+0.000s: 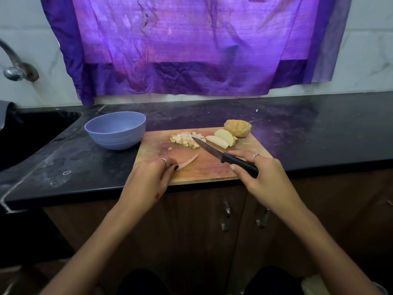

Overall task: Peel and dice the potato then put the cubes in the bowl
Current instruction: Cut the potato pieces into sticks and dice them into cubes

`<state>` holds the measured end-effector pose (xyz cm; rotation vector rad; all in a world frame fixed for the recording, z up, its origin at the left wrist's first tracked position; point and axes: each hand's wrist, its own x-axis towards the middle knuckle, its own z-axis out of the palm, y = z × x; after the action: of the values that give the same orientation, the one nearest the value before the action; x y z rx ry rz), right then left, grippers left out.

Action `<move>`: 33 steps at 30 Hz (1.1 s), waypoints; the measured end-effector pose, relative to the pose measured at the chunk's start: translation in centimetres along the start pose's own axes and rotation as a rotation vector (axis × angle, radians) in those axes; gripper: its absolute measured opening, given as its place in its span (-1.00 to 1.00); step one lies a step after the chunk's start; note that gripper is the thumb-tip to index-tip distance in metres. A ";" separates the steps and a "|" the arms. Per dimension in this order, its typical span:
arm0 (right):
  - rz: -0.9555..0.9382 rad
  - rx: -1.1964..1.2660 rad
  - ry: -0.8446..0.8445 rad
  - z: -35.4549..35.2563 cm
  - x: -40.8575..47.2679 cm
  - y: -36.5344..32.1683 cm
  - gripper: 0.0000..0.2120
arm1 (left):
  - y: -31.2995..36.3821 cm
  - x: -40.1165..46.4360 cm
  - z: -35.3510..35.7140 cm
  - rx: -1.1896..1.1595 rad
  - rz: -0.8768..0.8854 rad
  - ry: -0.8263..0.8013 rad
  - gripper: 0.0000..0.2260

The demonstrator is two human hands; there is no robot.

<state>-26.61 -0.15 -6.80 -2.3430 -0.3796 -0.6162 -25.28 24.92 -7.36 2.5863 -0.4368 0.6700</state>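
Desk [319, 128]: we see a dark stone top, dusty and smudged, running the width of the view; a sink [32, 133] is sunk into its left end
Wall: pale tiles behind; a purple cloth [191, 45] hangs over it, lit from behind; a metal tap [14, 67] juts out at far left
Cabinets: brown doors below the desk, with two metal handles [226, 216]
Cutting board [204, 169]: wooden, lying at the desk's front edge
Bowl [116, 129]: blue, on the desk just left of the board
Potato [237, 128]: an unpeeled piece at the board's far right corner; pale wedges [221, 139] lie just in front of it; a heap of cubes [185, 140] sits left of them, on the board
Peel strip [189, 161]: thin, curved, on the board's near left part
Left hand [148, 177]: fingers curled together, tips on the near end of the peel strip; we cannot tell whether they pinch it
Right hand [257, 175]: fingers clamped on the black handle of the knife [223, 155]; blade tip points toward the cubes
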 end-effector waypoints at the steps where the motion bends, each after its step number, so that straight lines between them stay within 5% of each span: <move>1: 0.005 -0.050 -0.024 -0.1 0.0 -0.1 -0.70 | -0.2 -0.1 -0.1 0.008 0.021 0.000 -0.84; 14: 0.063 -0.295 -0.133 -0.7 -1.4 -3.0 -0.70 | -0.9 -0.5 -0.5 -0.109 0.036 0.017 -0.80; 33: -0.046 -0.340 -0.203 -0.5 -2.2 -5.9 -0.62 | 0.1 -0.3 -0.1 -0.110 0.014 0.037 -0.86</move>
<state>-31.13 3.61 -4.46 -2.7410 -0.4503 -0.4961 -25.58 24.95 -7.46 2.4655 -0.4667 0.6781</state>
